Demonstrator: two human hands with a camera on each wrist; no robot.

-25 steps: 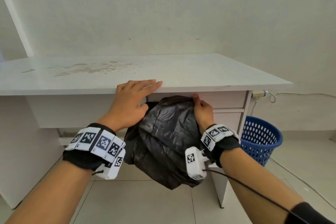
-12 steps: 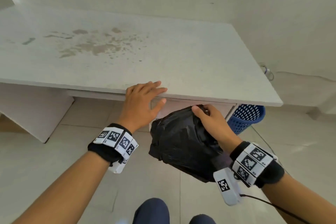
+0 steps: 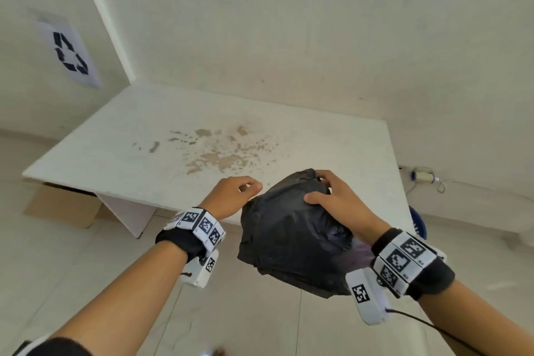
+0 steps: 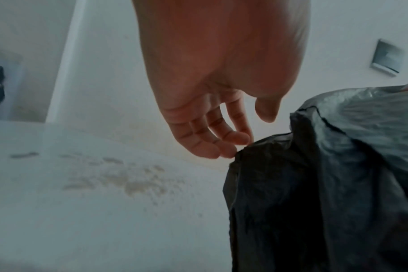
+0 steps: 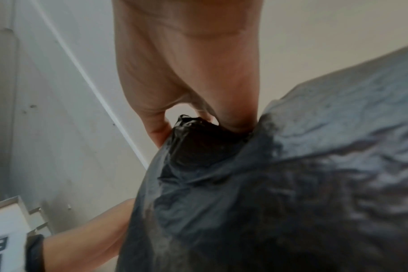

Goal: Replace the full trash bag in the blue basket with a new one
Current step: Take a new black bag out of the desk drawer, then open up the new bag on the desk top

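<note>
A crumpled black trash bag (image 3: pixel 289 240) hangs over the front edge of the white table (image 3: pixel 144 139). My right hand (image 3: pixel 318 186) grips its bunched top from above; in the right wrist view the right hand (image 5: pixel 186 121) pinches the bag (image 5: pixel 268 202) between thumb and fingers. My left hand (image 3: pixel 248 186) hovers just left of it with loosely curled fingers. In the left wrist view its fingertips (image 4: pixel 228 150) touch the bag's edge (image 4: pixel 314 184), with the thumb held apart. Only a sliver of the blue basket (image 3: pixel 417 221) shows past the table's right edge.
Brown stains (image 3: pixel 222 150) mark the tabletop. A cardboard box (image 3: pixel 63 208) sits on the floor under the table's left side. A recycling sign (image 3: pixel 69 52) hangs on the left wall. A plug and cable (image 3: pixel 424 176) lie by the right wall. The floor is pale tile.
The bag has risen from below the table edge to above it. My left hand has left the table edge and moved to the bag's side. The head view now looks down on the table.
</note>
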